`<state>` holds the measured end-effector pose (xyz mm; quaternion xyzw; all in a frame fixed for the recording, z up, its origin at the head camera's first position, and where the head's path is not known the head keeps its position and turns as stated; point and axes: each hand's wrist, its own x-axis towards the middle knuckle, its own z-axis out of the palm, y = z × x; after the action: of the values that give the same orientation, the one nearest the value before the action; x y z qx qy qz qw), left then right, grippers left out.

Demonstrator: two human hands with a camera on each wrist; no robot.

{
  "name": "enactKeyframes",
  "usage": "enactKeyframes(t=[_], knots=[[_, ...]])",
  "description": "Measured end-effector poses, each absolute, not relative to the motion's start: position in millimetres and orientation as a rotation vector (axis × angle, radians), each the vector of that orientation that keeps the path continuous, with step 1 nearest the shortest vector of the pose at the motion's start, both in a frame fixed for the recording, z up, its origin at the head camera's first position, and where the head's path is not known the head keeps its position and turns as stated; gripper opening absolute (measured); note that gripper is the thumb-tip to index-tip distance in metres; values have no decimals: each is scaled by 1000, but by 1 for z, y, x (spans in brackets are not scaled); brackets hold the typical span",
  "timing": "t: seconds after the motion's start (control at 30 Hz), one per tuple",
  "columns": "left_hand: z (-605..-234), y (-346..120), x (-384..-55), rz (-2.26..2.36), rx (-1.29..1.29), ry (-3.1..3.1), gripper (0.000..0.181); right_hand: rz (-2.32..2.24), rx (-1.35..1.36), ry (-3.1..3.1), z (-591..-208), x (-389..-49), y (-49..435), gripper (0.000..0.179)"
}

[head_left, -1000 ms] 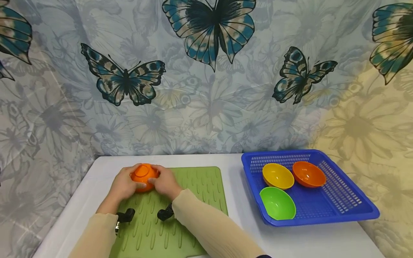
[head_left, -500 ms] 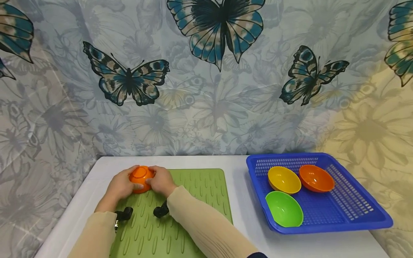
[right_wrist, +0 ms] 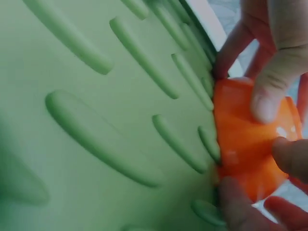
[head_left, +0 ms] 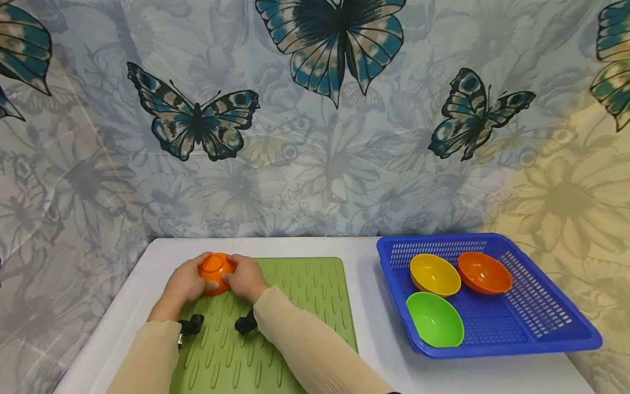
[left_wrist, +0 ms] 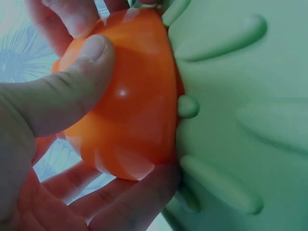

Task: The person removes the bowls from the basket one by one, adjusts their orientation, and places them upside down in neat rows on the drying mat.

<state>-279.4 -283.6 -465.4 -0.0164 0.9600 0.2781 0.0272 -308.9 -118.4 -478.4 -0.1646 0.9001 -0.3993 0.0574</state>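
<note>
An orange bowl (head_left: 215,268) sits upside down, foot ring up, at the far left corner of the green ridged mat (head_left: 305,306). My left hand (head_left: 184,283) grips its left side, the thumb pressed on the near wall. On the other side my right hand (head_left: 248,278) holds the same bowl, thumb also on the near wall. In the left wrist view the bowl's rim (left_wrist: 174,96) lies right at the mat's ridges, with fingertips along the rim. The right wrist view shows fingers of both hands around the orange wall (right_wrist: 240,139). The bowl's inside is hidden.
A blue basket (head_left: 531,345) stands on the white table (head_left: 366,328) to the right. Inside it are a yellow bowl (head_left: 435,275), another orange bowl (head_left: 484,273) and a green bowl (head_left: 435,320), openings up. A butterfly-patterned cloth (head_left: 315,180) hangs behind the table.
Both hands and the orange bowl have moved slightly left over the mat, then stayed nearly still for the last half second. The head view has shifted a little.
</note>
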Motion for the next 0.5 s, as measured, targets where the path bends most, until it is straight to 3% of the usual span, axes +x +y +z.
enactKeyframes(t=[0.27, 0.5], knots=[[-463, -279, -278, 872, -35, 2961, 85, -1080, -605, 2724, -437, -303, -87, 51], [-464, -279, -274, 893, -24, 2952, 87, -986, -641, 2697, -362, -309, 0, 63]])
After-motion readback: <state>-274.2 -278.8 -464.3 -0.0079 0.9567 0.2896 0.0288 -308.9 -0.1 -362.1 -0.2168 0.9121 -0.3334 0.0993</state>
